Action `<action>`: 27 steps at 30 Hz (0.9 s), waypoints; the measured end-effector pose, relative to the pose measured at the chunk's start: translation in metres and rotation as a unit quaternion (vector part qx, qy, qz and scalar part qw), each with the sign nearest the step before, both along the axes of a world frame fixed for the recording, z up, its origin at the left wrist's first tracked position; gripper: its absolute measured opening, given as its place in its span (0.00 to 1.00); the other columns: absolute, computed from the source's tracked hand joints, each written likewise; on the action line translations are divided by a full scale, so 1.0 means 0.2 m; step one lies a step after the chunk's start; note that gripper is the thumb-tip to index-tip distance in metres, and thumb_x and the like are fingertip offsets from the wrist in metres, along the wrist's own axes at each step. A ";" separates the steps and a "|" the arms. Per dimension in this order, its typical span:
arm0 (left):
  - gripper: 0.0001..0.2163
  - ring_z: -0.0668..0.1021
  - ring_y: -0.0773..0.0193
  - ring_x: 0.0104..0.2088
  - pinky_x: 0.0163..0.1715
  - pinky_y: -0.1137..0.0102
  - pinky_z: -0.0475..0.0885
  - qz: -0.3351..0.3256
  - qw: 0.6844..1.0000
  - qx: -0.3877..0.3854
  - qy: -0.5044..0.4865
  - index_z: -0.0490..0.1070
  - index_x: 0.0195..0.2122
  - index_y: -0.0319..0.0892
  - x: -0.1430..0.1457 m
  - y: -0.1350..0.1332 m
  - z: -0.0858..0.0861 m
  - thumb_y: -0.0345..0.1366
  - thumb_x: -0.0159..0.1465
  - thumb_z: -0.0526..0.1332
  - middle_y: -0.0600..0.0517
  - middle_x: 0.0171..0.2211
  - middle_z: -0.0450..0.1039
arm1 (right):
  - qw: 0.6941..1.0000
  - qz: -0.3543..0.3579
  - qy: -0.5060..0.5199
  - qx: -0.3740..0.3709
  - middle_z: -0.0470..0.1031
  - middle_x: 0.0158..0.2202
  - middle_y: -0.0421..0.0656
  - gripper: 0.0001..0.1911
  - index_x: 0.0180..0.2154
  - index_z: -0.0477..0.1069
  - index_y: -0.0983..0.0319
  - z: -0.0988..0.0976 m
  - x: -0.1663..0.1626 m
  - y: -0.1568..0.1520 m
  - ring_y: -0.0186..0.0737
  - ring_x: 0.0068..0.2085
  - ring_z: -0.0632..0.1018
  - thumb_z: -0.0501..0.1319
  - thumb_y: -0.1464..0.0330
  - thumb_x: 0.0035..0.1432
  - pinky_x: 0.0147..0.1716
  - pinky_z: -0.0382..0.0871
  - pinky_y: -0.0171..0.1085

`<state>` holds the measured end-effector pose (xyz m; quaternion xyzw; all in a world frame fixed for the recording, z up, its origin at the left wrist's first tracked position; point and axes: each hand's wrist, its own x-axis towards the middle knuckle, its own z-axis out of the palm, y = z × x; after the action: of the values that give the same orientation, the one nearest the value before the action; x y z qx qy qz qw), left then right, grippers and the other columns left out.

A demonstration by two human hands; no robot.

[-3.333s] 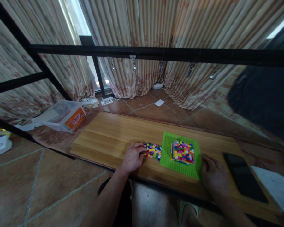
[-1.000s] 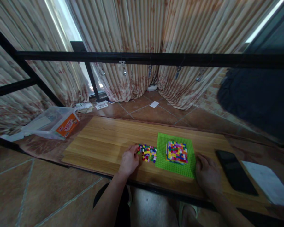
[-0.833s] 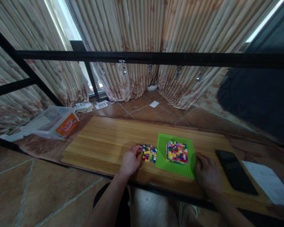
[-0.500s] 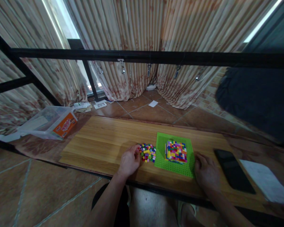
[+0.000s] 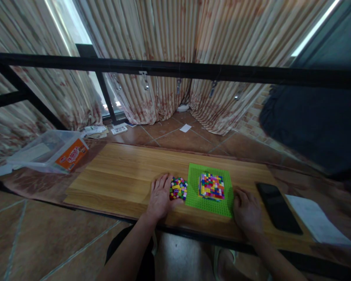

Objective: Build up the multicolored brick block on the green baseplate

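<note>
A green baseplate lies on the wooden board, with a square block of many-coloured small bricks built on its middle. A heap of loose coloured bricks lies just left of the plate. My left hand lies flat with fingers stretched out against the left side of that heap, holding nothing. My right hand rests on the board at the plate's right front corner, fingers curled downward and touching the plate's edge; I cannot see anything in it.
A black phone lies right of my right hand, white paper beyond it. A clear plastic box with an orange label sits on the floor at left. A black metal bar crosses above; curtains hang behind. Dark cloth hangs at right.
My left hand has gone from curled at the loose bricks to flat and stretched beside them, and the heap is pushed closer to the plate. My right hand has hardly moved.
</note>
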<state>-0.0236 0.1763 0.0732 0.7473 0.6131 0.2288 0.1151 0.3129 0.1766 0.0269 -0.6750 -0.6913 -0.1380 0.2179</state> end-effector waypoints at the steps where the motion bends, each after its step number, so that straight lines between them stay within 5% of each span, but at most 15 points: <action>1: 0.37 0.61 0.49 0.60 0.60 0.53 0.52 0.001 1.000 0.005 0.000 0.54 0.61 0.43 -0.01 0.01 0.00 0.49 0.53 0.64 0.42 0.60 0.59 | 1.000 -0.004 0.000 0.000 0.72 0.44 0.51 0.16 0.44 0.70 0.65 0.00 0.00 0.00 0.47 0.45 0.71 0.49 0.68 0.59 0.47 0.65 0.45; 8: 0.34 0.64 0.51 0.58 0.57 0.57 0.59 -0.001 0.999 0.037 -0.027 0.58 0.59 0.43 -0.02 0.03 0.01 0.44 0.52 0.67 0.44 0.58 0.63 | 1.000 0.003 -0.008 -0.004 0.72 0.44 0.52 0.16 0.44 0.70 0.67 0.02 -0.02 -0.01 0.48 0.46 0.70 0.49 0.69 0.59 0.48 0.65 0.44; 16: 0.08 0.69 0.56 0.53 0.52 0.58 0.63 -0.037 0.995 0.071 -0.052 0.75 0.37 0.48 0.00 0.02 0.03 0.31 0.57 0.61 0.51 0.53 0.69 | 1.000 0.001 0.014 -0.005 0.72 0.45 0.52 0.15 0.44 0.70 0.66 0.02 -0.02 -0.01 0.47 0.47 0.70 0.50 0.70 0.59 0.48 0.65 0.45; 27: 0.06 0.75 0.57 0.46 0.47 0.59 0.68 -0.032 0.989 0.077 -0.124 0.73 0.36 0.44 -0.01 0.06 0.02 0.33 0.62 0.56 0.48 0.44 0.75 | 0.998 -0.030 0.041 -0.025 0.71 0.46 0.50 0.14 0.45 0.69 0.65 0.06 -0.07 0.00 0.46 0.48 0.69 0.49 0.71 0.61 0.48 0.64 0.44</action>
<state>-0.0247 0.1882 0.0778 0.7389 0.5508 0.3623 0.1392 0.2986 0.1758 0.0383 -0.7061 -0.6642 -0.0994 0.2247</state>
